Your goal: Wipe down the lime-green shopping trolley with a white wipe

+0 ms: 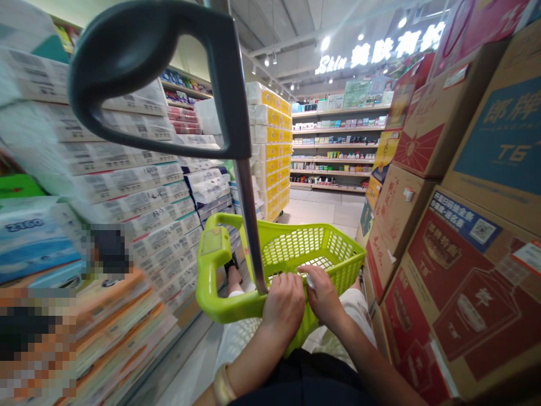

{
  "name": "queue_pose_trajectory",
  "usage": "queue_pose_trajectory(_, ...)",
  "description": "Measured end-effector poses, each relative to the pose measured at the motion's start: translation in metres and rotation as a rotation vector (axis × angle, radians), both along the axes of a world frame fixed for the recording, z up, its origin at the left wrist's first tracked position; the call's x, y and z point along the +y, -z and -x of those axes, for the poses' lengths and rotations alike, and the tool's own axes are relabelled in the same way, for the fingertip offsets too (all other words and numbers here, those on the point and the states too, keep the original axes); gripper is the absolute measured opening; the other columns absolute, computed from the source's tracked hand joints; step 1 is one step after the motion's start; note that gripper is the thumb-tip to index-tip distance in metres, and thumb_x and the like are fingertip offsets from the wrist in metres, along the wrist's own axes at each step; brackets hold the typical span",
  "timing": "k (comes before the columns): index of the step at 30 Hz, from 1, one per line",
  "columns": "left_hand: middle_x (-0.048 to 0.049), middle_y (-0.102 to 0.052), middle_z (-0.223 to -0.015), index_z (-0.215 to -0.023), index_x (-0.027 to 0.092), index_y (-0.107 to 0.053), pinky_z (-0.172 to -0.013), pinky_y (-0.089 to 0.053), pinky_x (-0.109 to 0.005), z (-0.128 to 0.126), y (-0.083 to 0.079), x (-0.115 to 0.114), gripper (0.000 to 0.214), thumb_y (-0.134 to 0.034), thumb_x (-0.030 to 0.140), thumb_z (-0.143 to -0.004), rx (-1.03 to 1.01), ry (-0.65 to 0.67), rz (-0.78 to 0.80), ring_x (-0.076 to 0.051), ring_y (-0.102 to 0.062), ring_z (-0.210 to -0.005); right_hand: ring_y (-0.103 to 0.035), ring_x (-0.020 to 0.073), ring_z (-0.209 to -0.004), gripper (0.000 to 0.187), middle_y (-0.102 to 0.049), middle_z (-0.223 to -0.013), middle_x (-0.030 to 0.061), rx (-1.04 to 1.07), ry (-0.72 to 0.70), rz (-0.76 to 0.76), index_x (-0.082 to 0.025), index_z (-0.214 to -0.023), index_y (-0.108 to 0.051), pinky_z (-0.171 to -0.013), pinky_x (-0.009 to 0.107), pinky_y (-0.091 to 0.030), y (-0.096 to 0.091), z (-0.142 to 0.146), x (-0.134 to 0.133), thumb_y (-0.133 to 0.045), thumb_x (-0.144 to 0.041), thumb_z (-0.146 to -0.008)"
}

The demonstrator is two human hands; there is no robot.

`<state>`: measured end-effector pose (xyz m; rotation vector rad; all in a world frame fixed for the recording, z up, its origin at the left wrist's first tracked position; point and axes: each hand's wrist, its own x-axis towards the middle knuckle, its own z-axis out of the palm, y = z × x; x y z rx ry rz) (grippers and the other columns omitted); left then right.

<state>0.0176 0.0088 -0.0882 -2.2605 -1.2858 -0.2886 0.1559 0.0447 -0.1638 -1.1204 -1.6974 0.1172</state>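
Overhead, a dark handle (147,73) is seen atop a metal pole (249,225). Below, a green basket (296,248) is gripped at its rim by the curled left hand (283,307); a white item (310,281) appears pinched by the right hand (322,299) (too small to name). Tissue packs (127,169) and cartons (443,169) are left untouched on either side.

I wore a dark top (304,380), a white skirt or shorts (240,344), a dark shoe (231,263) and a gold bangle (224,387) on my left forearm (253,361).
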Motion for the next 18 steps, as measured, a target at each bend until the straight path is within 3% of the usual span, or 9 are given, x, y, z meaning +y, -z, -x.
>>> queue_pose_trajectory(10, -0.0086, -0.06, -0.076, -0.085, 0.014, -0.058, -0.065, -0.036, -0.036, 0.0, -0.001, -0.001, 0.008, -0.051, 0.018, -0.087, -0.007, 0.004, -0.007, -0.023, -0.053, -0.07, -0.06, 0.0256, -0.102, 0.051, -0.069, -0.1, 0.0082, 0.012, 0.085, 0.031, -0.021, -0.103, -0.068, -0.097, 0.046, -0.047, 0.006, -0.025, 0.017, -0.044, 0.001, -0.063)
queue_pose_trajectory(15, -0.0089, -0.06, -0.077, -0.092, 0.012, -0.06, -0.065, -0.035, -0.036, 0.0, -0.002, -0.002, 0.013, -0.05, 0.018, -0.088, -0.001, 0.008, -0.022, -0.023, -0.054, -0.07, -0.06, 0.0219, -0.108, 0.056, -0.07, -0.107, 0.0045, -0.024, -0.026, 0.027, -0.026, -0.104, -0.068, -0.103, 0.041, -0.046, -0.003, -0.004, 0.0, -0.043, 0.003, -0.062)
queue_pose_trajectory(18, -0.0088, -0.06, -0.077, -0.093, 0.012, -0.06, -0.065, -0.035, -0.036, 0.0, -0.001, -0.002, 0.013, -0.05, 0.018, -0.088, -0.003, 0.01, -0.023, -0.023, -0.053, -0.071, -0.06, 0.0216, -0.108, 0.057, -0.07, -0.107, 0.0036, -0.044, -0.056, 0.028, -0.026, -0.103, -0.068, -0.104, 0.041, -0.045, -0.004, -0.007, 0.002, -0.043, 0.003, -0.061)
